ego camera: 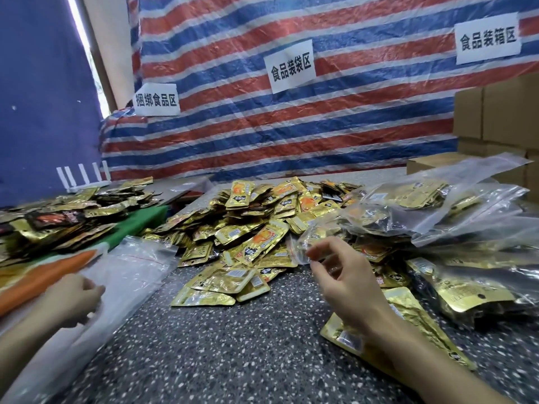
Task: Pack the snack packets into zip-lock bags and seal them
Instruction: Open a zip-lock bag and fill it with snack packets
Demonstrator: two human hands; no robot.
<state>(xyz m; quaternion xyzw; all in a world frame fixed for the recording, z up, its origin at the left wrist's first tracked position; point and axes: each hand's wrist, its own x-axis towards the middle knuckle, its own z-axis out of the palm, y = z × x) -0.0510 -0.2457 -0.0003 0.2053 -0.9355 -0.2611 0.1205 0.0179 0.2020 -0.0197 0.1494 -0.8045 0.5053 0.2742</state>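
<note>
Left hand [73, 298] fingers curl on the top empty zip-lock bag [137, 266] (long axis running 7 to 1 o'clock). Right hand [347, 284] fingers hang loosely curled at a filled bag [326, 234] edge; whether they pinch it, I cannot tell. Snack packets [256, 228] heap on the counter [233, 345] at its 11 o'clock, nearer this hand.

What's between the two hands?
Head view: from the left hand, flat clear zip-lock bags, then bare speckled tabletop up to the right hand; loose gold packets lie just beyond.
</note>
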